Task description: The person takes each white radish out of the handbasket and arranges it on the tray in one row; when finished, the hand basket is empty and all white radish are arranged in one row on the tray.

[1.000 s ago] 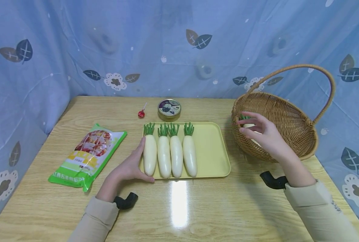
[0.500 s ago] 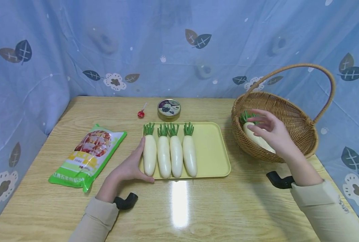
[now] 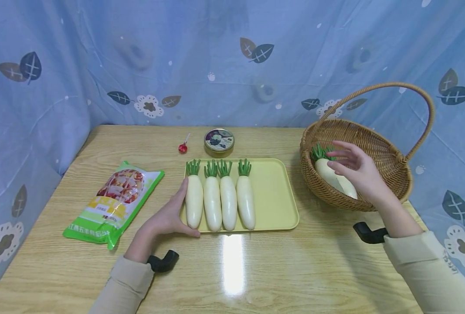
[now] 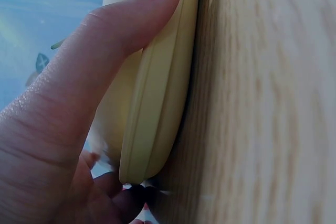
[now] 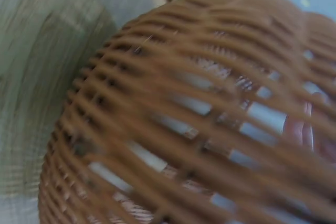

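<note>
My left hand point(image 3: 168, 217) grips the near left corner of a yellow tray point(image 3: 273, 196). In the left wrist view its thumb point(image 4: 123, 27) lies over the tray's rim, with the fingers at the far end. On the tray several white radishes point(image 3: 195, 200) with green tops lie side by side. At the right, my right hand point(image 3: 361, 172) hovers in the mouth of a wicker basket point(image 3: 377, 148), fingers loosely bent and apart from the thumb, holding nothing. Just left of it a white radish point(image 3: 327, 171) lies in the basket, partly hidden by the hand.
A green and white food bag point(image 3: 116, 203) lies left of the tray. Behind the tray are a red lollipop point(image 3: 183, 148) and a round tin point(image 3: 218, 141). The basket's tall handle point(image 3: 431, 111) arches above its opening. A blue patterned curtain point(image 3: 216, 65) surrounds the table.
My right hand has drawn away to the right from the basket's left side, showing more of the white radish inside. The left hand and the tray have stayed still.
</note>
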